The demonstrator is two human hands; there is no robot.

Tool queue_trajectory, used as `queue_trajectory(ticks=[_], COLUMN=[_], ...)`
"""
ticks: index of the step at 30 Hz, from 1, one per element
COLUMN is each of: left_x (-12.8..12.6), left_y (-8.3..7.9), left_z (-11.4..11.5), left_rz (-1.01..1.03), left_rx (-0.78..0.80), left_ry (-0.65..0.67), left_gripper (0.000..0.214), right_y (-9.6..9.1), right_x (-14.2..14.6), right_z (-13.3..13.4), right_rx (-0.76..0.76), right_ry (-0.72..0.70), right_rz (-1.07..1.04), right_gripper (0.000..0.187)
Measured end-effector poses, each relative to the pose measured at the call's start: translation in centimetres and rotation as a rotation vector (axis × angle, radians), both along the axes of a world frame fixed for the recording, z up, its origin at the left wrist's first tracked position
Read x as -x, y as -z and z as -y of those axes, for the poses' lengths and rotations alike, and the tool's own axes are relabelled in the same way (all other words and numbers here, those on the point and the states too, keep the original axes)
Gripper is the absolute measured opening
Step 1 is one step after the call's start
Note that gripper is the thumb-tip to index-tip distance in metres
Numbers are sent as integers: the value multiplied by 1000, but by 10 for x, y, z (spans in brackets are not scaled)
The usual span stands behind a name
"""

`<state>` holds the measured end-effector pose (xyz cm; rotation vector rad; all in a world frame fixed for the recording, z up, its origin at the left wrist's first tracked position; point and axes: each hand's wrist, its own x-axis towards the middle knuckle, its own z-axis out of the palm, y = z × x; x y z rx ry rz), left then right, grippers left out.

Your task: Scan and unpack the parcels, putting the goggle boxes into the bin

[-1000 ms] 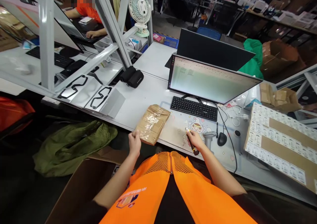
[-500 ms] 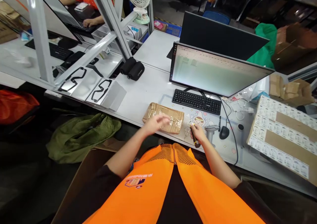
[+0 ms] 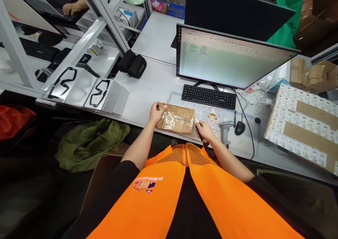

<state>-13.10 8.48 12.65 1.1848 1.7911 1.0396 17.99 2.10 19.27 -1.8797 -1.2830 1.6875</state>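
A flat brown parcel (image 3: 176,118), wrapped in clear shiny tape, lies on the desk in front of me. My left hand (image 3: 156,113) grips its left end, fingers at the upper corner. In my right hand (image 3: 205,130) is a yellow-and-black utility knife (image 3: 201,137). Its tip end is close to the parcel's right edge; whether the blade touches the parcel I cannot tell. Just right of that hand a grey barcode scanner (image 3: 225,130) rests near the desk's front edge.
A keyboard (image 3: 208,96) and monitor (image 3: 232,57) stand behind the parcel, a mouse (image 3: 239,128) to the right. A large labelled carton (image 3: 303,126) sits far right. White-and-grey boxes (image 3: 99,94) and black cases (image 3: 132,64) are left. A co-worker's hand (image 3: 72,8) shows top left.
My left hand has moved from above the parcel to its left end and taken hold. My right hand has brought the knife left, up to the parcel's right edge. The camera view has shifted.
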Motion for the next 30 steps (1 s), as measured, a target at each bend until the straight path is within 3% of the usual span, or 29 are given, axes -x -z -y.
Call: queue_trajectory(ticks=[5,8,10,13,16,19,22,26,30], left_x=[-3,3,12,22,20,10,3,-3,-9], left_y=[-1,-2,-1,5,16,25,26,23,20], left_z=[-6,0,15,52,87,103,106,108,109], left_rz=[-11,-46,-69,-8,89,59,-51,-189,-232], left_rx=[-36,-88,-107,-6,112,105,67,20,19], left_ry=[12,16,7,54,72,35,34,47,17], left_gripper=[41,54,72,102,117,108,94,87,88], right_y=[2,-10,-28,-60,-78,-75,-63,-50,-45], right_x=[-20,-44,-49,-16,57,133,180,191,152], right_z=[43,32,9,-29,-56,-68,-69,-62,-54], right_rx=[92,-15,-175,-376,-453,-546,-587,-580,-535], right_ry=[-97,-109,-213,-558,-837,-1057,-1179,-1089,-1037], right_rz=[-63,145,370,650,771,741,684,619,624], right_gripper=[47,38,28,22,29,33,34,40,35])
